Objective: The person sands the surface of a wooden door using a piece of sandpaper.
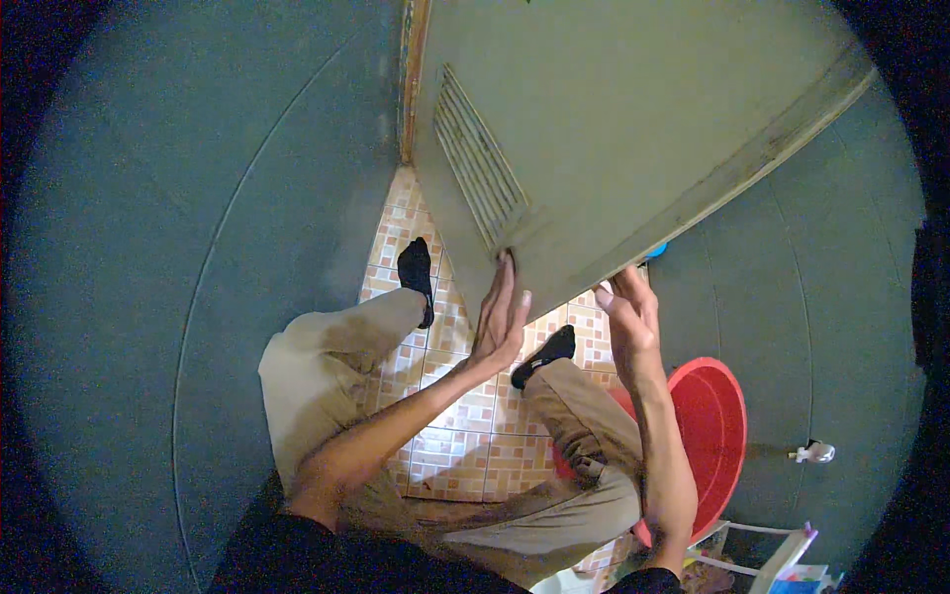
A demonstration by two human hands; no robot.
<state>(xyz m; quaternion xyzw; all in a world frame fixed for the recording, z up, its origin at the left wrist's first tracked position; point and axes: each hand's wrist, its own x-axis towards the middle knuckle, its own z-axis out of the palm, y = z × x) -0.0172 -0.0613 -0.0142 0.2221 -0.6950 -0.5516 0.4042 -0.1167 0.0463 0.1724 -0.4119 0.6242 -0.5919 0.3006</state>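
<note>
Grey-green walls (148, 247) closed in tightly around a small floor of orange and cream tiles (465, 455). Both of the person's hands were up against the lower edge of a drab green door (633, 119). The left hand (500, 322) lay flat and open, fingers stretched, its fingertips touching the door just below the slatted vent (480, 163). The right hand (628, 317) was open too, fingers loosely curled at the door's bottom edge, gripping nothing I could make out. Below them stood the person's legs in tan trousers, with black socks (416, 272) on the tiles. A red plastic basin (717, 416) sat just beside the right leg, and a small white tap (816, 453) stuck out of the wall beyond it.
</note>
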